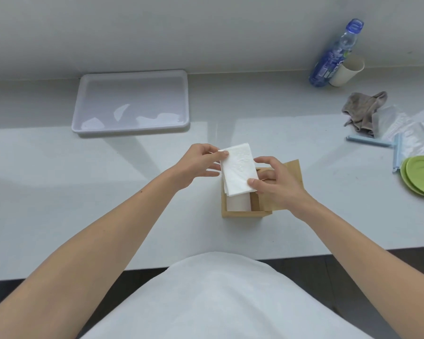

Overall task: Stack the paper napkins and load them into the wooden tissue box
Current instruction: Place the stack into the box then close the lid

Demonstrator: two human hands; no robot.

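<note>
A stack of folded white paper napkins point(238, 168) is held above the open wooden tissue box point(245, 212), tilted, with its lower end over the box mouth. My left hand point(198, 165) pinches the stack's upper left corner. My right hand point(277, 184) grips the lower right corner with the thumb on top, and covers part of the box. White napkins point(238, 204) stand inside the box on its left side. The box's wooden lid point(291, 167) shows behind my right hand.
A white tray point(132, 126) sits at the back left of the white counter. At the right are a blue bottle point(333, 55), a paper cup point(348, 70), a grey rag point(364, 108), clear plastic bags point(411, 133) with blue clips, and green saucers point(421, 174).
</note>
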